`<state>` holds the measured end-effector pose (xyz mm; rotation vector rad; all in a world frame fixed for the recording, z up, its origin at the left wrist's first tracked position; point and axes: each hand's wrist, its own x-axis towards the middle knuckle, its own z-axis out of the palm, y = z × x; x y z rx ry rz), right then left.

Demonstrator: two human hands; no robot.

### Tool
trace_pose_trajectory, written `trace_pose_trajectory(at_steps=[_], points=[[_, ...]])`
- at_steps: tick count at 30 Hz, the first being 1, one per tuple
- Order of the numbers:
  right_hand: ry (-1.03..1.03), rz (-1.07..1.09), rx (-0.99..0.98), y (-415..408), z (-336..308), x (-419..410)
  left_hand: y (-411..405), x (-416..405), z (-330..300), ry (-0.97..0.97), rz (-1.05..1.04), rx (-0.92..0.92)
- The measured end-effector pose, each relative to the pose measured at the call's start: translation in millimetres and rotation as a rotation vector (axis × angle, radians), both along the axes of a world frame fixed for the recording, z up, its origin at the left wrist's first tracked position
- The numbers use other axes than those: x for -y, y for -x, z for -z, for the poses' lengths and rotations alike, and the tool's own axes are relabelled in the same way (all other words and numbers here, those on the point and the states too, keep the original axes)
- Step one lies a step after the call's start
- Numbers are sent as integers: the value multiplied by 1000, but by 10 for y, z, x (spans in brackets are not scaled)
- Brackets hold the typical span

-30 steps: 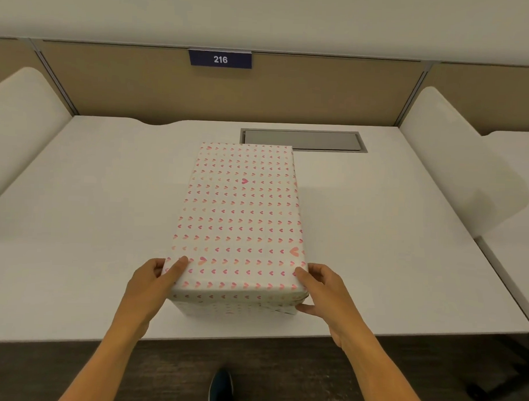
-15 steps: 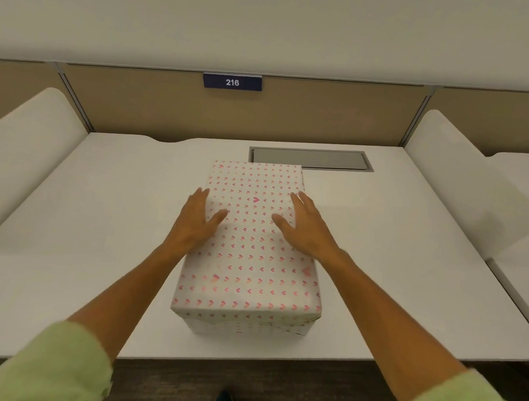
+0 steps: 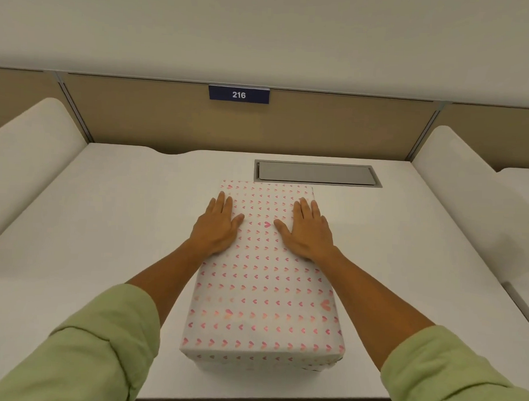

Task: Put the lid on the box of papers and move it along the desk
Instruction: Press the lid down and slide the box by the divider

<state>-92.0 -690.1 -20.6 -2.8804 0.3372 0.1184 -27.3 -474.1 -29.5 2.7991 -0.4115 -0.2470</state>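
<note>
Both hands are sliding farther up the lid (image 3: 263,278) than half a second ago, and they are now lying near its far end rather than at its middle. The left hand (image 3: 219,225) is resting flat along the lid's left edge and the right hand (image 3: 308,232) flat along its right edge, fingers stretched out and thumbs pointing inward; neither is clamping anything, both are simply pressing palm-down. The lid, wrapped in white paper with pink hearts, is covering the box (image 3: 263,360), whose lower wall is showing only as a narrow strip at the near end. The box is sitting at the centre of the frame on the white desk (image 3: 112,225), running lengthwise away from the viewer.

Judging by this, the person is seating the lid, and the move along the desk is not yet begun. That move is likely to call for a shift from pressing to gripping the sides, or a steady push.

Just beyond the box's far right corner, a grey cable hatch (image 3: 316,173) is lying flush in the desk. White side dividers (image 3: 25,150) are flanking the desk at left and right, and a blue "216" label (image 3: 238,94) is hanging on the back panel at upper centre. Nothing else is standing on the surface to block a slide.
</note>
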Motion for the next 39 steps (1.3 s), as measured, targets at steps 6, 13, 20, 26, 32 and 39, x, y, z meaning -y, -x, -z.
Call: trace_pose_trajectory(at_steps=[6, 13, 20, 26, 32, 39], points=[[21, 0, 10, 4, 47, 1, -34, -15, 84, 67, -4, -25], [-5, -2, 36, 10, 34, 22, -10, -36, 45, 128, 2, -28], [-247, 77, 52, 302, -38, 0, 324, -240, -27, 560, -127, -202], [-627, 300, 38, 787, -24, 32, 624, -568, 153, 1041, -277, -617], [-1370, 534, -77, 1151, 201, 243, 841, -640, 275, 1221, -310, -925], [-1607, 535, -191, 1319, 231, 172, 938, -629, 212, 1208, -440, -1001]])
